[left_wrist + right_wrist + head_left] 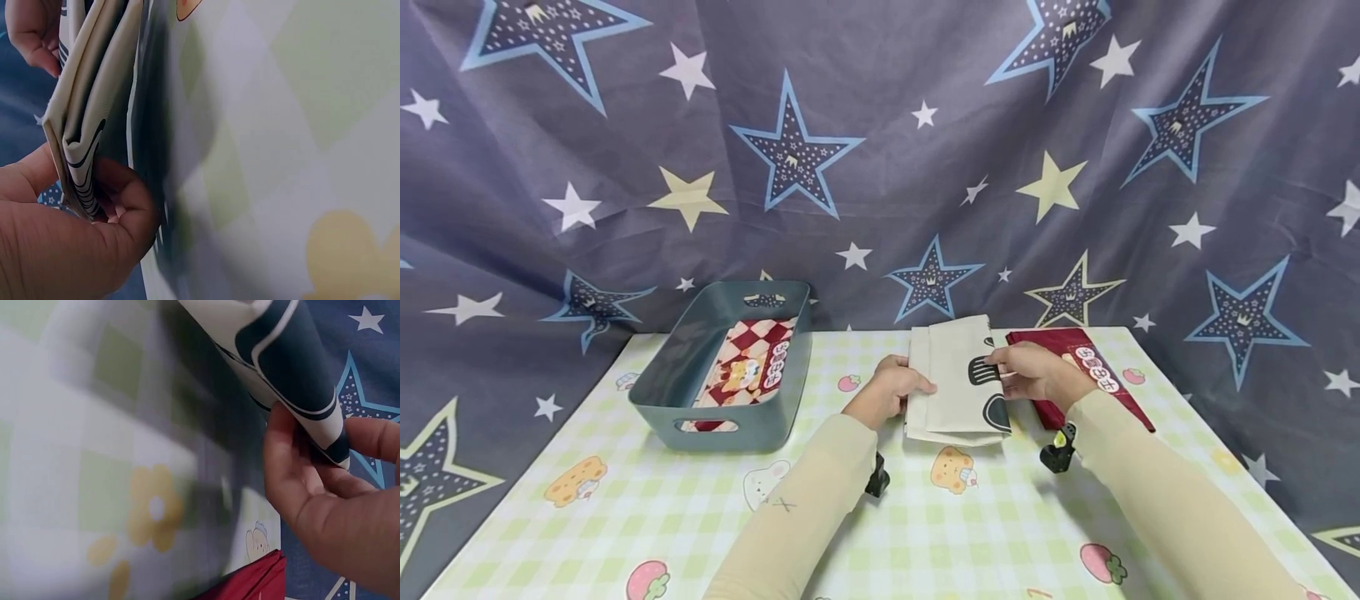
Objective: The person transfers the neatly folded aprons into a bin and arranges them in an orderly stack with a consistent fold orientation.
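A folded cream cloth [951,379] with a dark printed pattern is held a little above the table, between both hands. My left hand [891,390] pinches its left edge, thumb on one face and fingers on the other. On the opposite edge, my right hand [1033,372] grips it beside the dark print. In the left wrist view the cloth's stacked layers [94,81] show between thumb and fingers. The right wrist view shows the dark-patterned end [300,369] pinched by the fingers. Partly behind the right hand and forearm lies a folded dark red cloth [1051,337] with a white-lettered patch.
A grey-green plastic bin [647,379] with handle holes stands at the left. Inside it lies a folded red-and-cream checkered cloth [748,354]. A green checkered tablecloth [925,533] covers the table. Behind hangs a dark curtain [865,100] with stars.
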Motion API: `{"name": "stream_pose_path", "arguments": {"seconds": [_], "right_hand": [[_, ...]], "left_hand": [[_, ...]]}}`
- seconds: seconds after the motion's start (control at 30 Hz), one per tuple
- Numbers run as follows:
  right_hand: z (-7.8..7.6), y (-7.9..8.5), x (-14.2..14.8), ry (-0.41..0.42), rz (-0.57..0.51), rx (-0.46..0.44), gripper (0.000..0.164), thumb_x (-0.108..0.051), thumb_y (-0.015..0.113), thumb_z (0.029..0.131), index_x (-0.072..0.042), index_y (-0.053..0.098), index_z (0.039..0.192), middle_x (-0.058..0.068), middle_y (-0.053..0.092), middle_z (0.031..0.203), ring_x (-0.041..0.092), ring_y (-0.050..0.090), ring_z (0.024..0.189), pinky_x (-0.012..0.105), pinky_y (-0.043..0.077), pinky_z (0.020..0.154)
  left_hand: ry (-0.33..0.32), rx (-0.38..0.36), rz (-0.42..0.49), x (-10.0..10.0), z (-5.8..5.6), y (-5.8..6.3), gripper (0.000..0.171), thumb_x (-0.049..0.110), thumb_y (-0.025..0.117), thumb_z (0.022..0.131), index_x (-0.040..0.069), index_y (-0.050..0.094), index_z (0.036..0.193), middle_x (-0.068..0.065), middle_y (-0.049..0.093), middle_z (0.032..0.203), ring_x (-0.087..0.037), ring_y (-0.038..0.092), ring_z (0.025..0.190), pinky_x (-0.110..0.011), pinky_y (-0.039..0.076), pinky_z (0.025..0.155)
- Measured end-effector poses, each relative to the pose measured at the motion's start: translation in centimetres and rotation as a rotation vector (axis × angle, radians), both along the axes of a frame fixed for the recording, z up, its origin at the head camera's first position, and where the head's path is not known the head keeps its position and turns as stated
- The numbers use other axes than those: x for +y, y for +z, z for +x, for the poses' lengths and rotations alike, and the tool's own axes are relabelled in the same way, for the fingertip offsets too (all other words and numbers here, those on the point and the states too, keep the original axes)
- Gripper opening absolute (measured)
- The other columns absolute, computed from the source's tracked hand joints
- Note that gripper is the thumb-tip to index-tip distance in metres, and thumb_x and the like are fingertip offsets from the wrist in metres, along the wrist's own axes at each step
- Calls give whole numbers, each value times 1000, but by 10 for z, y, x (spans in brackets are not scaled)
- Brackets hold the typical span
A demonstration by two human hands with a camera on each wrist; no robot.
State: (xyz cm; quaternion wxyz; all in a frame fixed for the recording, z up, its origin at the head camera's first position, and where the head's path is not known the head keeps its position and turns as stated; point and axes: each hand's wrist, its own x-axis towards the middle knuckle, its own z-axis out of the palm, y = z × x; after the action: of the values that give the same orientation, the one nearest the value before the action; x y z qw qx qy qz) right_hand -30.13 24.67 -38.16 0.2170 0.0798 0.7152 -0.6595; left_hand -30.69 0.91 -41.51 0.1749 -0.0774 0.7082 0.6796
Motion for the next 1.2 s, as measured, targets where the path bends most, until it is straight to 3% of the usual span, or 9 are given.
{"name": "stream_pose_path", "arguments": {"seconds": [0.3, 0.5, 0.83, 1.07, 1.2], "right_hand": [[0, 5, -6, -35, -83, 19, 17, -4, 57, 103, -5, 45, 114, 2, 71, 88, 15, 70, 81, 34, 58, 74], [0, 7, -18, -65, -85, 93, 15, -5, 59, 102, -7, 46, 110, -1, 70, 84, 12, 67, 72, 32, 56, 70], [-1, 18, -36, -103, -47, 147, 28, -9, 63, 100, -5, 49, 123, -3, 64, 88, 14, 56, 79, 33, 48, 74], [-2, 27, -49, -95, -84, 135, 38, -8, 64, 99, -4, 46, 133, 0, 60, 104, 19, 57, 94, 36, 49, 83], [-3, 32, -56, -101, -107, 131, 42, -6, 65, 99, -4, 45, 136, 0, 61, 106, 20, 59, 97, 37, 48, 86]], "left_hand": [[27, 15, 1, -11, 1, 9, 68, -14, 80, 76, 6, 49, 133, -19, 62, 116, -32, 69, 90, -38, 60, 69], [51, 53, -6, -19, 3, 22, 70, -13, 80, 77, 7, 47, 136, -20, 62, 118, -32, 70, 93, -38, 61, 70], [86, 129, -28, -35, 8, 43, 74, -11, 79, 78, 6, 45, 142, -20, 59, 126, -29, 68, 94, -32, 58, 69], [74, 151, -71, -49, 11, 55, 76, -7, 79, 79, 7, 42, 145, -20, 59, 127, -27, 67, 95, -30, 55, 69], [82, 150, -63, -56, 12, 66, 77, -7, 79, 78, 9, 42, 144, -17, 59, 126, -24, 66, 88, -32, 55, 69]]}}
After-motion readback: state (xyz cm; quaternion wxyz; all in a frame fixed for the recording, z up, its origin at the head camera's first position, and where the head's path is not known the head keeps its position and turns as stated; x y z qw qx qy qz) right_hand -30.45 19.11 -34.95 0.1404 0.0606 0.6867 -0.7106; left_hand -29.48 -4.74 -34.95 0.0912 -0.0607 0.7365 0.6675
